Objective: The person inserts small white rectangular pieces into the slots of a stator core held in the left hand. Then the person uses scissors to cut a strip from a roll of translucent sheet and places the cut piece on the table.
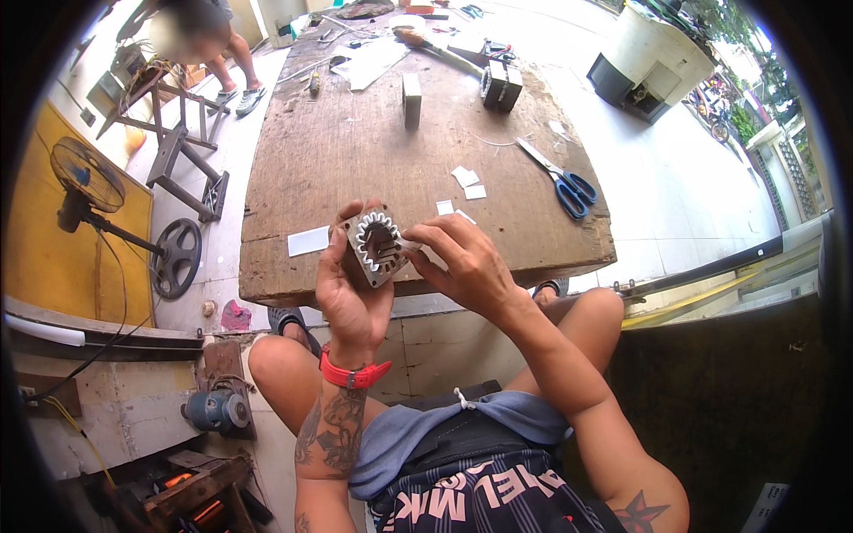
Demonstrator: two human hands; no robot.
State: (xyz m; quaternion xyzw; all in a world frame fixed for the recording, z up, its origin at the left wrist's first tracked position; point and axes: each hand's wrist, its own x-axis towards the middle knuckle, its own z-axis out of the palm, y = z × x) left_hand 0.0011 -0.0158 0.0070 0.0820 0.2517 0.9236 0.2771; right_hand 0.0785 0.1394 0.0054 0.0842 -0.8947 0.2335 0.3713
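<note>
My left hand, wearing a red wristband, is closed around a metal motor stator core. The core is tilted, and white paper liners line many of its inner slots; a few slots at the lower right look dark. At the core's right side, my right hand has thumb and fingers pinched at the slots. A small pale sliver, perhaps a slot liner, shows at the fingertips, but most of it is hidden. White paper pieces lie beyond the right hand, and a longer white strip is left of the core.
Blue-handled scissors lie at the table's right. Farther back on the wooden table are an upright metal block, another stator core, a mallet and white sheets. A fan stands left; a person is behind it.
</note>
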